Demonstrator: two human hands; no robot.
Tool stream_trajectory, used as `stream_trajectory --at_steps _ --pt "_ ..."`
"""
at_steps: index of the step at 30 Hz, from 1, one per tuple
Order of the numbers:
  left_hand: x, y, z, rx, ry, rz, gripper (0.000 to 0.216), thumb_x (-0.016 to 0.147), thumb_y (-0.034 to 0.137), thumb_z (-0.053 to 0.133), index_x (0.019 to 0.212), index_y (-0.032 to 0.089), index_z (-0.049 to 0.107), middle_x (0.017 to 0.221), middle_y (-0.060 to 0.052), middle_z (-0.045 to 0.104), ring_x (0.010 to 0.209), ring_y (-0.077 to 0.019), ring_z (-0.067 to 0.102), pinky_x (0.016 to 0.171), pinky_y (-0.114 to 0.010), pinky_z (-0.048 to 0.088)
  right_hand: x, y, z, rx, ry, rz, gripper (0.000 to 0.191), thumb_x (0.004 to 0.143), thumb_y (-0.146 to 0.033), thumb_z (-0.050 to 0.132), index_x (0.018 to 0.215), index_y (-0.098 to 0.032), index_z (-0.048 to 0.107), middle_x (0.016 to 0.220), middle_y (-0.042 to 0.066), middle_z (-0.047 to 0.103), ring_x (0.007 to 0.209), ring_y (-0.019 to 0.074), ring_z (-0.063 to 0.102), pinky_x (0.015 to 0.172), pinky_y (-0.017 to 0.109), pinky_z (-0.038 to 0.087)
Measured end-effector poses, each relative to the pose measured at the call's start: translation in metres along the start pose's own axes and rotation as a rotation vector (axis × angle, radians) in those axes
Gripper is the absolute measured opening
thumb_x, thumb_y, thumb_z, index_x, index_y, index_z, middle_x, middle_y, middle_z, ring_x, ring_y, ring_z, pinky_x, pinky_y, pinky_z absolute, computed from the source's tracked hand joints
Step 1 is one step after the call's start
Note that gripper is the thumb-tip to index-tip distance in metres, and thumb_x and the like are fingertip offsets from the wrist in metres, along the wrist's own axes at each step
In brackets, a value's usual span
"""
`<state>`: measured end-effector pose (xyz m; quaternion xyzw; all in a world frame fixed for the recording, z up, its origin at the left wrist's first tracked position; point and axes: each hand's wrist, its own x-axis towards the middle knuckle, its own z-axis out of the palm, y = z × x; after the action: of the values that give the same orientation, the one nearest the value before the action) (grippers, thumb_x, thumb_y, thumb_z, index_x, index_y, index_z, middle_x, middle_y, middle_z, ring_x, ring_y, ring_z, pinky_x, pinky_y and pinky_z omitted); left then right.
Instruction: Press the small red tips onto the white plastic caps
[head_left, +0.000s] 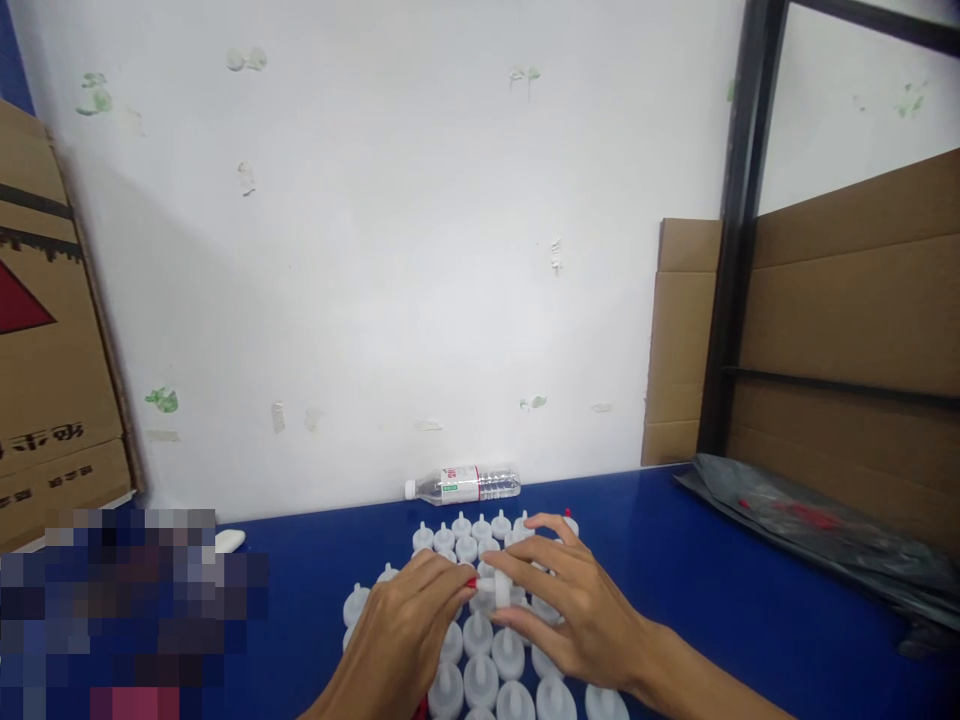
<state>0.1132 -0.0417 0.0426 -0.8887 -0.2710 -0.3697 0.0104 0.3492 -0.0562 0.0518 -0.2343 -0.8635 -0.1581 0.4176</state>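
Note:
My right hand pinches a white nozzle cap by its wide base between thumb and fingers. The cap lies sideways in the air, spout pointing left. At the spout's end sits a small red tip, and the fingers of my left hand are closed around it. Below and around both hands stand several rows of similar white nozzle caps, spouts up, on the blue table. One cap at the far right of the group carries a red tip. My hands hide part of the rows.
A clear plastic bottle lies on its side by the white wall. To the right are a grey plastic bag, a dark metal frame and cardboard. A printed carton stands left, above a pixelated area.

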Motion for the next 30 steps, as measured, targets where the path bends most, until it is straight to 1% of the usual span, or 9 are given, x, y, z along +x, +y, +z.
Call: stream_trajectory --at_steps 4,10,16,18,20,22,24,27,30 --pt "0.000 0.003 0.001 -0.031 0.015 0.007 0.026 0.107 0.017 0.039 0.105 0.021 0.064 0.085 -0.004 0.068 0.075 -0.0184 0.061 0.064 -0.027 0.047 0.002 -0.004 -0.001 0.001 0.004 -0.014 0.033 0.106 -0.032 0.054 0.132 -0.014 0.059 0.098 0.010 0.075 0.086 0.0198 0.071 0.098 0.045 0.048" --pt "0.000 0.008 -0.001 -0.133 0.001 -0.045 0.027 0.108 0.020 0.039 0.092 0.021 0.060 0.080 -0.002 0.063 0.071 -0.0173 0.058 0.063 -0.028 0.044 0.001 -0.005 -0.001 -0.022 0.032 -0.054 0.032 0.105 -0.030 0.056 0.132 -0.013 0.060 0.100 0.010 0.075 0.088 0.0186 0.072 0.101 0.043 0.048" --pt "-0.001 0.010 -0.006 0.013 0.004 -0.077 0.014 0.105 0.023 0.047 0.112 0.025 0.059 0.097 -0.003 0.069 0.086 -0.0200 0.065 0.072 -0.029 0.048 0.007 -0.001 -0.003 -0.078 -0.004 -0.047 0.026 0.099 -0.020 0.060 0.125 -0.017 0.061 0.104 0.008 0.075 0.092 0.0188 0.073 0.109 0.045 0.041" --pt "-0.001 0.007 -0.009 0.070 0.050 -0.114 0.010 0.104 0.027 0.051 0.111 0.025 0.057 0.097 -0.002 0.068 0.082 -0.0194 0.065 0.069 -0.029 0.047 0.007 0.008 -0.004 -0.090 0.002 0.031 0.026 0.096 -0.018 0.059 0.122 -0.019 0.061 0.106 0.006 0.075 0.093 0.0192 0.072 0.110 0.046 0.039" --pt "-0.001 0.001 -0.013 0.125 0.097 -0.126 0.006 0.103 0.027 0.050 0.102 0.024 0.055 0.090 -0.001 0.064 0.074 -0.0177 0.062 0.064 -0.028 0.044 0.005 0.022 -0.006 -0.122 -0.009 0.169 0.023 0.095 -0.018 0.057 0.117 -0.022 0.061 0.106 0.004 0.074 0.097 0.0197 0.071 0.109 0.046 0.039" --pt "-0.001 -0.006 -0.018 0.178 0.132 -0.104 0.012 0.104 0.026 0.046 0.094 0.024 0.052 0.083 0.000 0.060 0.070 -0.0170 0.060 0.061 -0.028 0.042 -0.001 0.040 -0.010 -0.177 -0.032 0.343 0.016 0.095 -0.021 0.053 0.109 -0.025 0.060 0.106 0.002 0.074 0.099 0.0194 0.070 0.108 0.044 0.039" --pt "-0.001 -0.015 -0.023 0.217 0.152 -0.102 0.013 0.104 0.025 0.044 0.093 0.023 0.051 0.081 0.001 0.059 0.068 -0.0169 0.059 0.059 -0.028 0.040 -0.008 0.060 -0.016 -0.224 -0.031 0.449 0.013 0.097 -0.023 0.050 0.105 -0.024 0.060 0.104 0.002 0.074 0.095 0.0197 0.071 0.108 0.045 0.039" --pt "-0.001 -0.026 -0.028 0.242 0.116 -0.146 0.014 0.104 0.026 0.042 0.094 0.023 0.051 0.080 0.001 0.058 0.066 -0.0168 0.059 0.058 -0.028 0.039 -0.017 0.086 -0.023 -0.284 -0.044 0.569 0.012 0.098 -0.027 0.049 0.102 -0.024 0.060 0.091 0.000 0.074 0.079 0.0193 0.069 0.109 0.047 0.037" --pt "-0.003 -0.035 -0.032 0.264 0.046 -0.196 0.021 0.105 0.027 0.038 0.090 0.023 0.052 0.078 0.001 0.058 0.065 -0.0168 0.058 0.059 -0.029 0.039 -0.025 0.102 -0.028 -0.335 -0.102 0.681 0.013 0.098 -0.031 0.051 0.097 -0.023 0.062 0.078 0.000 0.071 0.070 0.0199 0.066 0.099 0.043 0.043"
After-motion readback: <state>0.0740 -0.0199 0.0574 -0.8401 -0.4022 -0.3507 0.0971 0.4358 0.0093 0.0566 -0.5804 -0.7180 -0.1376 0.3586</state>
